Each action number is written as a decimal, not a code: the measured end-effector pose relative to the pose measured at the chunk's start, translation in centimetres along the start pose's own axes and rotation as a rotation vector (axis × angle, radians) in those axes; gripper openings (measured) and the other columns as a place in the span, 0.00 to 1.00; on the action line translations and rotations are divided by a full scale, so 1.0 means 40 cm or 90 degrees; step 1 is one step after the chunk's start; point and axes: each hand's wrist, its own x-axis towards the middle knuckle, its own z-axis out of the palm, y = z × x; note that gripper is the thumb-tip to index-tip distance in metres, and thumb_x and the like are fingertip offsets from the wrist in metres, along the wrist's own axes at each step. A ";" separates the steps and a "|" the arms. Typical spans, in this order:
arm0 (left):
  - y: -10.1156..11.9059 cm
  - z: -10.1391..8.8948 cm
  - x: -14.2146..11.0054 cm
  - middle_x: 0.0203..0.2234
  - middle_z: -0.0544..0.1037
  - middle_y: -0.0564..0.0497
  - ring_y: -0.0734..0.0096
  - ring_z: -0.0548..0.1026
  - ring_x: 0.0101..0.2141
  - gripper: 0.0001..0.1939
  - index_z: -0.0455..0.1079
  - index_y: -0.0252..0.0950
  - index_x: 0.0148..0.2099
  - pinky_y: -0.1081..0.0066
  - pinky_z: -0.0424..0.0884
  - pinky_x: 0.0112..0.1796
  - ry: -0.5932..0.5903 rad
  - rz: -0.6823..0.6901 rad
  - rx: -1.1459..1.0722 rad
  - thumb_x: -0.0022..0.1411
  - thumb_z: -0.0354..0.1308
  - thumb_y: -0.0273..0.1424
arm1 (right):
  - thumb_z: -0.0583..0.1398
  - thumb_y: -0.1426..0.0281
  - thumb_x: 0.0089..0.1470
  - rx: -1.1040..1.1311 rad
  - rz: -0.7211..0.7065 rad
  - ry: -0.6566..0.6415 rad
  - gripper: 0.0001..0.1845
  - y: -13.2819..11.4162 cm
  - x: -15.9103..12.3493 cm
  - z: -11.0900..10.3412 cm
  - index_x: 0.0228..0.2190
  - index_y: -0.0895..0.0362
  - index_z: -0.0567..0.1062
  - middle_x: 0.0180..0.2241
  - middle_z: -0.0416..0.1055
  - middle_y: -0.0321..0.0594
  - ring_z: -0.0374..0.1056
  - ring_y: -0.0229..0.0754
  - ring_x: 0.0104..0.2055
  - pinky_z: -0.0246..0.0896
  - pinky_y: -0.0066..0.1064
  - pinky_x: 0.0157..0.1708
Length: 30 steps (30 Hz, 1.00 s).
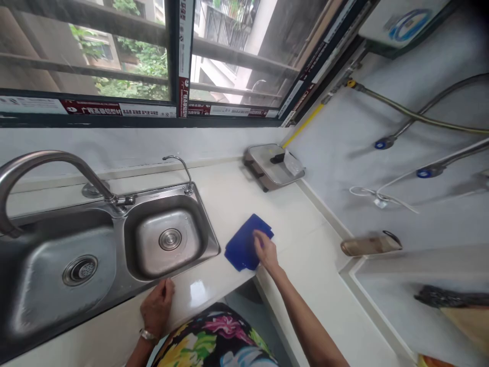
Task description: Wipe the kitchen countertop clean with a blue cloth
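A folded blue cloth lies flat on the white countertop, just right of the sink. My right hand is over its right side, fingers curled together against the fabric; the fingertips are partly hidden. Near the counter's front edge, below the smaller basin, my left hand rests with its fingers folded in and nothing visible in them. A band circles the left wrist.
A steel double sink with a large faucet and a thin tap fills the left. A shallow lidded appliance stands in the back corner. A brown bottle is by the right wall, below hoses.
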 end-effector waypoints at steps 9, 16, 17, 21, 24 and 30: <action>0.003 0.001 -0.003 0.24 0.78 0.52 0.71 0.72 0.26 0.18 0.74 0.39 0.31 0.73 0.55 0.29 0.003 -0.010 0.029 0.67 0.48 0.40 | 0.45 0.64 0.63 -0.222 0.134 0.033 0.35 -0.050 0.044 0.213 0.63 0.75 0.57 0.67 0.46 0.72 0.40 0.66 0.71 0.38 0.66 0.65; 0.017 -0.004 0.017 0.23 0.78 0.50 0.64 0.74 0.26 0.16 0.76 0.41 0.36 0.72 0.57 0.28 -0.012 -0.055 0.094 0.65 0.49 0.42 | 0.46 0.60 0.65 -0.279 0.007 -0.038 0.35 0.040 0.000 0.157 0.66 0.66 0.54 0.70 0.42 0.60 0.36 0.60 0.72 0.40 0.58 0.67; 0.026 -0.003 0.026 0.23 0.79 0.50 0.63 0.75 0.27 0.17 0.75 0.41 0.36 0.71 0.59 0.28 -0.031 -0.045 0.076 0.65 0.48 0.42 | 0.45 0.60 0.65 -0.280 -0.002 -0.035 0.34 0.065 -0.010 0.142 0.66 0.66 0.54 0.70 0.42 0.59 0.36 0.59 0.73 0.40 0.57 0.67; 0.110 0.019 0.074 0.27 0.80 0.50 0.62 0.77 0.29 0.20 0.71 0.40 0.33 0.69 0.65 0.33 -0.116 0.074 -0.029 0.65 0.44 0.45 | 0.45 0.60 0.66 -0.291 0.023 -0.005 0.34 0.161 -0.052 0.088 0.66 0.66 0.53 0.70 0.42 0.59 0.35 0.57 0.73 0.40 0.56 0.68; 0.211 0.058 0.117 0.30 0.80 0.51 0.64 0.77 0.31 0.22 0.70 0.41 0.40 0.68 0.67 0.35 -0.161 0.164 -0.068 0.67 0.40 0.47 | 0.46 0.60 0.65 -0.285 0.032 -0.002 0.34 0.216 -0.065 0.060 0.66 0.65 0.54 0.70 0.41 0.59 0.35 0.57 0.73 0.39 0.56 0.68; 0.390 0.150 0.218 0.33 0.80 0.48 0.65 0.77 0.35 0.23 0.72 0.40 0.42 0.67 0.68 0.40 -0.240 0.302 -0.029 0.68 0.39 0.45 | 0.48 0.59 0.63 -0.262 0.091 0.005 0.35 0.234 0.009 0.057 0.66 0.64 0.56 0.70 0.42 0.57 0.36 0.59 0.73 0.38 0.57 0.69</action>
